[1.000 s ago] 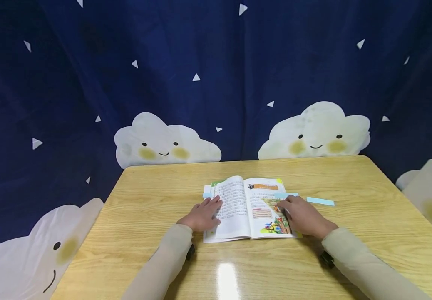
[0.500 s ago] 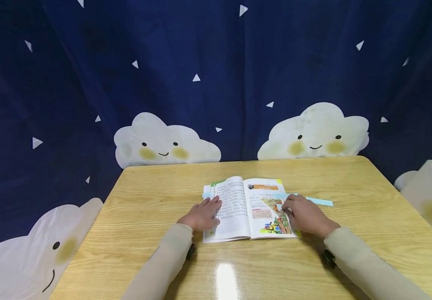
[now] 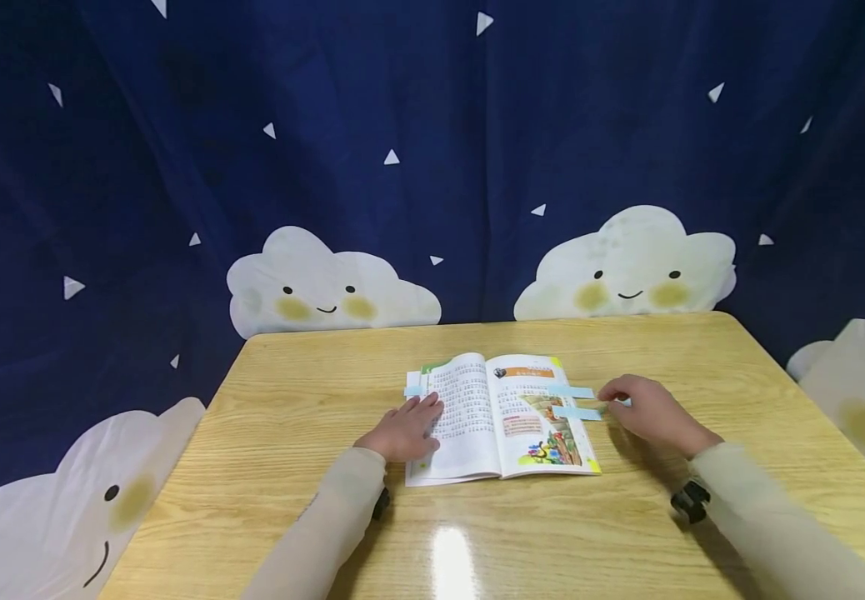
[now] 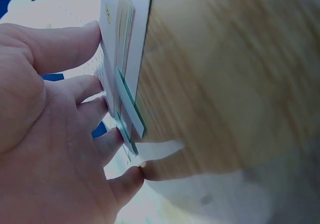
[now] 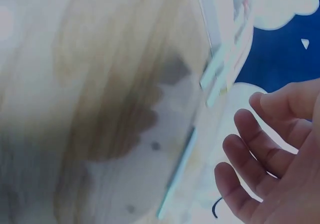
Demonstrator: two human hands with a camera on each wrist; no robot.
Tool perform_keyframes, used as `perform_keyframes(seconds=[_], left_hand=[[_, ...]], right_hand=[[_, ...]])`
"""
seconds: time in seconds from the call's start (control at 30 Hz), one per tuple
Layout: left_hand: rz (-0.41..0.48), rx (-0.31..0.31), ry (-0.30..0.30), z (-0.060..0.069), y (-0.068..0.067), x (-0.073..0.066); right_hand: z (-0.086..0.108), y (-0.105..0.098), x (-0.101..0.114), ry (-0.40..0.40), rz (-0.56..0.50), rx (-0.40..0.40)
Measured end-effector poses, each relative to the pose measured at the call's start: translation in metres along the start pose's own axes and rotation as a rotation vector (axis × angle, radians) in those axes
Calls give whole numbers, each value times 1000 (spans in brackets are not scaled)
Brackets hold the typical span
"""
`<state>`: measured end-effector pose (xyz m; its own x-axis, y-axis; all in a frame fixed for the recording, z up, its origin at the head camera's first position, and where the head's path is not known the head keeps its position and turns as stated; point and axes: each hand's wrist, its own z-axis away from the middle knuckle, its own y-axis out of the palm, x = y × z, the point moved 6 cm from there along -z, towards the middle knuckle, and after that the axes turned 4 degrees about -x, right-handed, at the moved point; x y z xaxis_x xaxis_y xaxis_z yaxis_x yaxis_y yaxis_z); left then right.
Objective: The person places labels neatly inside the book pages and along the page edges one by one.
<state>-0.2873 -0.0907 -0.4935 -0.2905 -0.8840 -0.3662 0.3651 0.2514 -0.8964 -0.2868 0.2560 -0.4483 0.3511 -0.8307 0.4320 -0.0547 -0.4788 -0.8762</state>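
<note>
An open book [image 3: 470, 454] lies on the table with printed text and coloured pictures. My left hand [image 3: 402, 429] rests on the left page near its outer edge, fingers spread. Two pale blue paper strips, an upper strip [image 3: 571, 391] and a lower strip [image 3: 577, 412], lie across the right page and stick out past its edge. Just right of them hovers my right hand [image 3: 650, 412], its fingers loosely bent and holding nothing. It partly covers a loose blue strip [image 5: 177, 174], which lies on the table in the right wrist view.
The wooden table [image 3: 312, 367] carries the book near its middle. Blue strip ends [image 3: 413, 391] poke out of the book's left side. A dark blue curtain [image 3: 372, 100] with smiling clouds hangs behind the table.
My right hand has let go of the lower blue strip on the right page and moved right, off the book. My left hand has stayed on the left page.
</note>
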Motion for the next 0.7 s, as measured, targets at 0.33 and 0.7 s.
perform_keyframes(seconds=[0.33,0.7], left_hand=[[-4,-9,-6,0,-2,-1],[-10,-7,-11,0,-1,-2]], right_hand=[[0,-20,-23,50,0,-39],[3,-21,-50,140,15,-30]])
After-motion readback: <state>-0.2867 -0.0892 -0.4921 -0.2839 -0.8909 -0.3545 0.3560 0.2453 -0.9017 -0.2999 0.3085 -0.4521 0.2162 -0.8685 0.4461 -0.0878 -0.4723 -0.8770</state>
